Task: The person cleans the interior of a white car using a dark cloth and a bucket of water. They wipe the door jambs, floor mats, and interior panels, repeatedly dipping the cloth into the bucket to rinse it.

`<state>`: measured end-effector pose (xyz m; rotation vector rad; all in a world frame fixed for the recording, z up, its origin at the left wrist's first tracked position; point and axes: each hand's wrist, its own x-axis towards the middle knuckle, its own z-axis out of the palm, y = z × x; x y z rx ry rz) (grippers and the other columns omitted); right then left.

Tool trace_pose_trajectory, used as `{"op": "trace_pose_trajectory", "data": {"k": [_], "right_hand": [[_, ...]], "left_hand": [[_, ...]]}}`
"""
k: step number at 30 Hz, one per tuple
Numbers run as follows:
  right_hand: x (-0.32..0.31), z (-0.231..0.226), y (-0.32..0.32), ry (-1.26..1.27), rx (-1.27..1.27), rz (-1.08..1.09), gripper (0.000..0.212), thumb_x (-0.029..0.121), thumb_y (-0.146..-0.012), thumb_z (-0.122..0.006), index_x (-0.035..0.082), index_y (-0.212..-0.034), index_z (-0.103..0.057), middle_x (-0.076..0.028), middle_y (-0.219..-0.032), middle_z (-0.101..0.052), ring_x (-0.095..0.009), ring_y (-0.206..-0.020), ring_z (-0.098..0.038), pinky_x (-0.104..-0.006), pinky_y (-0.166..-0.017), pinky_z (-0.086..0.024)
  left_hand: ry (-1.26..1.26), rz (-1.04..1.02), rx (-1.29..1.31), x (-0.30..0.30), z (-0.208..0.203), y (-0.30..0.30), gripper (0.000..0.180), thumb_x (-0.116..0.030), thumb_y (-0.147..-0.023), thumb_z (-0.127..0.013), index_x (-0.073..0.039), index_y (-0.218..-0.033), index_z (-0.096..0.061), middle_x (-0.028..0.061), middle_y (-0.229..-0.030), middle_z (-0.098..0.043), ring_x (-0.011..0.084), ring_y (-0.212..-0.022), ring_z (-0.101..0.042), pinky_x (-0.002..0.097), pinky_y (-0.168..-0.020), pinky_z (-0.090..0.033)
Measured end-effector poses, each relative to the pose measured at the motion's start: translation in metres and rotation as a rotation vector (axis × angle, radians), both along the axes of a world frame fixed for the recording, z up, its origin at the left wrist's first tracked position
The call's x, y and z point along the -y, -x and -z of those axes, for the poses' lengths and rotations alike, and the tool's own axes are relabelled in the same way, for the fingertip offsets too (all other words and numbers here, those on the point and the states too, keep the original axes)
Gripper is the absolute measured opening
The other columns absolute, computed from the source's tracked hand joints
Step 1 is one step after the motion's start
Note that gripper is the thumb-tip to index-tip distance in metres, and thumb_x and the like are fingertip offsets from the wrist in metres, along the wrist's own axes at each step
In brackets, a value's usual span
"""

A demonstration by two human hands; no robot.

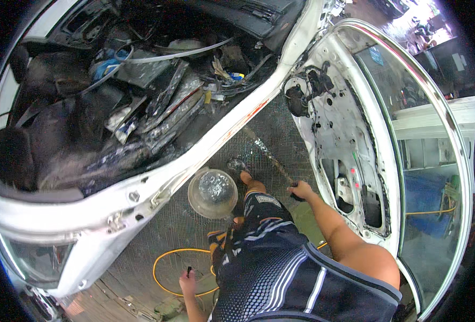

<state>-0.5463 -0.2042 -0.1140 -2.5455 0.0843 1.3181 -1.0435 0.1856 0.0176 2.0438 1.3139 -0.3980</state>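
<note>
Ribbed dark floor (pixel 167 232): partly hidden by white car door (pixel 338 134).
Right hand (pixel 302 190): fingers round black handle (pixel 297 198), perhaps of thin brownish rod (pixel 274 158), tip blurred, near round translucent bucket (pixel 194 198).
Left hand (pixel 187 283): fingers pinching half-hidden small black object (pixel 189 270).

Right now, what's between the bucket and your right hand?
In the head view, a bare leg and dark shorts lie between the bucket and the right hand.

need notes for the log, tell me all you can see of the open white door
The white car door stands open on the right. Its inner panel lies bare, metal-looking and dirt-streaked, with large cutouts, small holes and dark wiring near the top. Glass sits in a shiny-edged frame. Whether the right arm touches it is unclear.
</note>
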Motion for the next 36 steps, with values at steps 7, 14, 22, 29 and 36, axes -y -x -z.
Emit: {"op": "trace_pose_trajectory", "data": {"k": [7,14,22,29,36], "right_hand": [[0.024,-0.038,0.056,-0.07,0.226,0.121,0.069,0.051,-0.074,-0.078,0.002,-0.121,-0.064,-0.022,-0.116,-0.068,-0.037,-0.111,-0.064,-0.0425,-0.096,-0.049],[0.06,-0.064,0.138,-0.108,0.127,0.114,0.078,0.055,-0.073,-0.075,-0.003,-0.125,-0.062,-0.027,-0.121,-0.065,-0.04,-0.114,-0.062,-0.0423,-0.098,-0.048],[0.12,-0.047,0.169,0.212,-0.172,0.056,0.074,0.054,-0.07,-0.08,-0.006,-0.112,-0.068,-0.026,-0.113,-0.067,-0.035,-0.106,-0.066,-0.0424,-0.089,-0.051],[0.122,-0.018,0.077,-0.017,-0.004,0.175,0.071,0.051,-0.073,-0.077,-0.004,-0.116,-0.067,-0.025,-0.115,-0.067,-0.037,-0.108,-0.065,-0.0426,-0.093,-0.05],[0.048,-0.061,-0.066,-0.218,0.158,0.22,0.07,0.045,-0.073,-0.079,-0.002,-0.122,-0.063,-0.023,-0.113,-0.069,-0.036,-0.106,-0.067,-0.0419,-0.09,-0.051]], "left_hand": [[0.199,-0.182,-0.07,0.002,0.075,0.158,0.022,-0.021,-0.089,-0.066,0.001,-0.085,-0.069,0.0119,-0.06,-0.062,0.0233,-0.053,-0.064,0.042,-0.049,-0.047],[0.4,-0.415,-0.005,0.018,0.085,0.173,0.018,-0.012,-0.091,-0.062,0.0,-0.078,-0.062,0.0095,-0.06,-0.062,0.0165,-0.049,-0.06,0.0344,-0.041,-0.045],[0.285,-0.251,0.174,0.012,0.06,0.069,0.018,-0.011,-0.093,-0.059,-0.001,-0.077,-0.057,0.0099,-0.061,-0.063,0.0167,-0.047,-0.058,0.0331,-0.041,-0.043],[0.495,-0.422,0.082,0.012,0.062,0.014,0.014,-0.009,-0.094,-0.054,0.002,-0.088,-0.061,0.0107,-0.064,-0.065,0.0177,-0.048,-0.061,0.0308,-0.04,-0.048],[0.424,-0.477,0.154,0.002,0.057,-0.072,0.013,-0.003,-0.093,-0.052,0.002,-0.081,-0.055,0.012,-0.063,-0.063,0.0164,-0.047,-0.06,0.0304,-0.036,-0.045]]}}
